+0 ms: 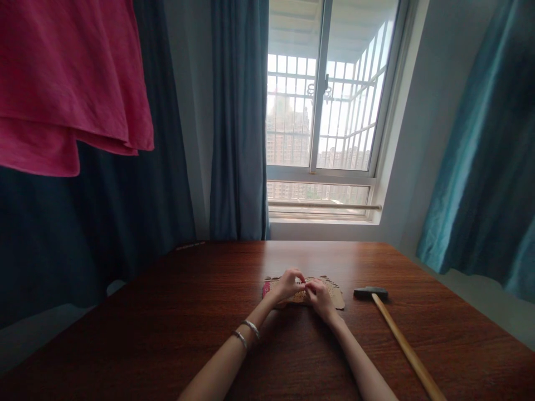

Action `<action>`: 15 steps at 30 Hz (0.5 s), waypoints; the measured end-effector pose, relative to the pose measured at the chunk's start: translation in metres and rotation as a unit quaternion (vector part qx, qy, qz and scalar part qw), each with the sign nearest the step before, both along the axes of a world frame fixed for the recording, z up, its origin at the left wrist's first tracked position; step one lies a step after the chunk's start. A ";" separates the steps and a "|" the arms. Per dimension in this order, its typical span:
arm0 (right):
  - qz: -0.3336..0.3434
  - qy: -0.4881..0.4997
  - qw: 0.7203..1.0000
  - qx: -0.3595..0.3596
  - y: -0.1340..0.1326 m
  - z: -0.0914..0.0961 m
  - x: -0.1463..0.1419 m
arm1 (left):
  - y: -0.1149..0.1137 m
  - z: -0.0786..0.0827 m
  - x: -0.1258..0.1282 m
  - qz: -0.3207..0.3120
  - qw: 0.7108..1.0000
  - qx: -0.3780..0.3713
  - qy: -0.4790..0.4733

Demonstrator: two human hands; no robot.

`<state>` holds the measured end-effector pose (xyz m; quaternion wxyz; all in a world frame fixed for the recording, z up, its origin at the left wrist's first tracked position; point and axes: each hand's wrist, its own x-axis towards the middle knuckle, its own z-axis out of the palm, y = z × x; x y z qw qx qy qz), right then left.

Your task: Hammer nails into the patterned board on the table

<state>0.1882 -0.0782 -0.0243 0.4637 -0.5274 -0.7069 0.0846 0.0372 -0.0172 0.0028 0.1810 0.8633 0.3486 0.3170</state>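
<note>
My left hand [290,284] and my right hand [320,295] meet over a flat tan piece that looks like cardboard [337,301], lying on the table. Its surface shows a pattern of small marks or holes, with a pink-red area at its left end and a notched far edge. Both hands have their fingertips pinched together, almost touching each other. Whatever is between the fingers is too small to make out. Silver bangles [246,334] circle my left wrist. To the right of my right hand lies a hammer [371,292] with a long wooden handle.
The brown wooden table [200,312] stretches out to the window [317,111]. Blue curtains [238,122] hang beside the window and on the right. A pink cloth [71,78] hangs at the upper left.
</note>
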 end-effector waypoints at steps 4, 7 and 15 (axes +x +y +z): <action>-0.020 0.005 1.000 -0.004 -0.013 0.015 0.014 | -0.003 0.002 0.000 0.012 1.000 -0.016 0.000; -0.059 0.025 0.998 0.000 -0.028 0.027 0.027 | -0.004 0.004 0.000 0.015 1.000 -0.026 0.005; -0.252 -0.112 0.961 -0.033 -0.092 0.036 0.095 | 0.000 0.000 0.000 0.013 0.999 -0.026 0.013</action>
